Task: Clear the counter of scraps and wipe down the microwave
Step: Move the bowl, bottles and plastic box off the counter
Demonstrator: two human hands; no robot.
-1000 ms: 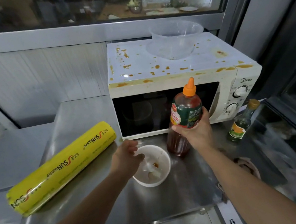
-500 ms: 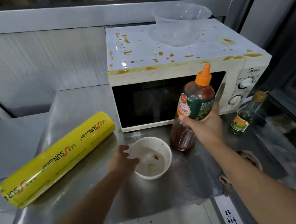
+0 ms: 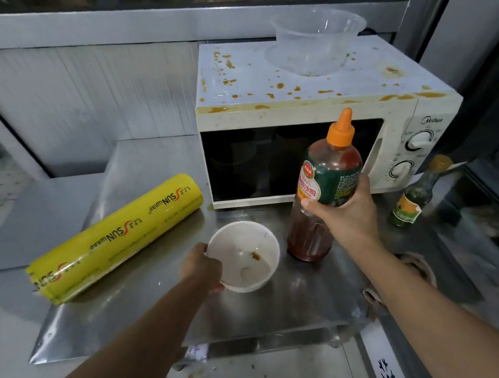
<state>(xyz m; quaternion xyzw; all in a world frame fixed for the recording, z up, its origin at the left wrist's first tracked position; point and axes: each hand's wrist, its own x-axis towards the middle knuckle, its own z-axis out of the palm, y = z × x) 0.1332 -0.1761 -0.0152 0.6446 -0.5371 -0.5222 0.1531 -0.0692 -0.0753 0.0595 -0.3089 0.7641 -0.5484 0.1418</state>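
A white microwave (image 3: 294, 107) stands at the back of the steel counter (image 3: 169, 311), its top spattered with orange sauce. In front of it sits a white bowl (image 3: 265, 269) with scraps and sauce inside. My left hand (image 3: 202, 268) grips the bowl's left rim. My right hand (image 3: 347, 214) is wrapped around a tall sauce bottle (image 3: 329, 170) with an orange cap, which is tilted and rests on the counter just right of the bowl.
A clear plastic bowl (image 3: 317, 42) sits on the microwave top. A yellow cling-wrap roll (image 3: 116, 238) lies left of the bowl. A small dark bottle (image 3: 417, 196) stands right of the microwave front. A cloth (image 3: 415, 267) lies near the counter's right edge. Scraps litter the floor below.
My left hand has closed on the bowl's left rim, where earlier it was reaching toward it. My right hand keeps hold of the sauce bottle, which stays beside the bowl.
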